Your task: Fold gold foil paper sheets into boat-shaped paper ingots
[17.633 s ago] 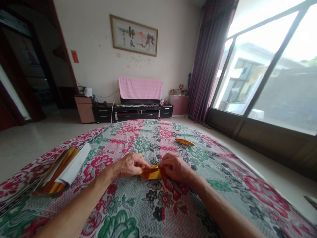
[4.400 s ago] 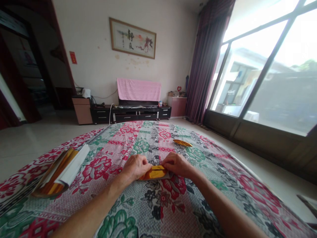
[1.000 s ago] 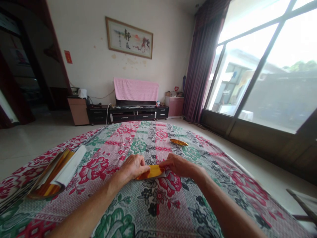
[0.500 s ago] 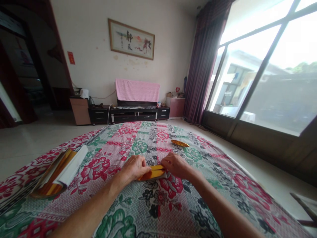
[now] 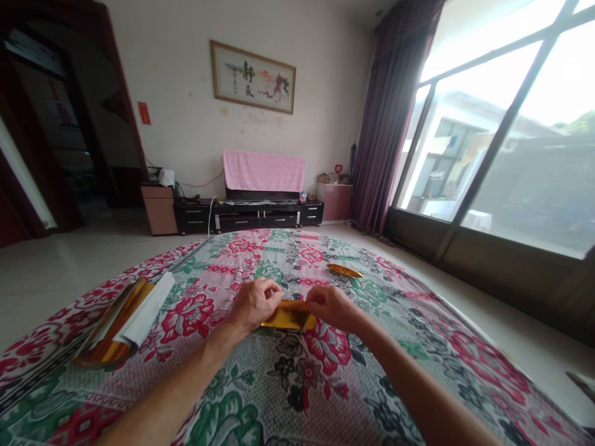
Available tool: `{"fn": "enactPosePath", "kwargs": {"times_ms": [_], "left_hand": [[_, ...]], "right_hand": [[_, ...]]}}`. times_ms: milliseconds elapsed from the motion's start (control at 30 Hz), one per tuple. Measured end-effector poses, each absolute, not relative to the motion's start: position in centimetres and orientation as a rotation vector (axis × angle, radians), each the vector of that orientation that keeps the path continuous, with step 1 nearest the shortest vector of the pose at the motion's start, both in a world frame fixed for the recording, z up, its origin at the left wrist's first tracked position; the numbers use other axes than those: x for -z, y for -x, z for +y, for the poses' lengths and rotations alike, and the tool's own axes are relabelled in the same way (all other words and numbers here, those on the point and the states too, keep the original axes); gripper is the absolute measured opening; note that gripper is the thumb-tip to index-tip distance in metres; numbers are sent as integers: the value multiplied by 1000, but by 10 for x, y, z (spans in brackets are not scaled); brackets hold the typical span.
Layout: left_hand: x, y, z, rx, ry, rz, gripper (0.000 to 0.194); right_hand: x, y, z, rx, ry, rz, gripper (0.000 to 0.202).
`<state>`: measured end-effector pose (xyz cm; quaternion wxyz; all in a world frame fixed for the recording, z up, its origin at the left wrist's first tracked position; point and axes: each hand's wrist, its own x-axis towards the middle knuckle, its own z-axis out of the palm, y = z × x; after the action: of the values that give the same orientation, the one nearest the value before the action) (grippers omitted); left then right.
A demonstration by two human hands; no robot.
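Observation:
A folded piece of gold foil paper [image 5: 290,316] lies over the flowered tablecloth [image 5: 260,384], held between both hands. My left hand [image 5: 258,301] pinches its left end, with fingers curled. At the right end my right hand [image 5: 331,305] has thumb and fingers closed on its upper corner. Beyond the right hand lies a narrow, pointed gold foil piece [image 5: 344,271], touched by neither hand.
On the left of the table rests a stack of gold and white sheets [image 5: 125,322], partly curled. Past the table are a low black cabinet [image 5: 258,217], a pink cloth [image 5: 264,170] and a large window [image 5: 493,136] at the right.
The gold paper's near face now looks flat and wider, where a lengthwise slit or fold line showed before. Both hands have raised slightly at its upper edge. The whole view has shifted a little.

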<state>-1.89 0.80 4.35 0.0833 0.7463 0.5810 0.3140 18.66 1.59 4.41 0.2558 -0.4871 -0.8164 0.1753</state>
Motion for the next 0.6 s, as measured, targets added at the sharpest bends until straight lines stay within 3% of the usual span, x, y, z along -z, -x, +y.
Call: {"fn": "enactPosePath", "kwargs": {"times_ms": [233, 400, 600], "left_hand": [[-45, 21, 7, -885, -2269, 1429, 24], [-41, 18, 8, -817, -1925, 1196, 24], [-30, 10, 10, -957, -1413, 1232, 31]], "right_hand": [[-43, -186, 19, -813, 1095, -1990, 14], [-47, -181, 16, -1015, 1037, -1630, 28], [-33, -170, 11, -1243, 906, -1204, 43]]}}
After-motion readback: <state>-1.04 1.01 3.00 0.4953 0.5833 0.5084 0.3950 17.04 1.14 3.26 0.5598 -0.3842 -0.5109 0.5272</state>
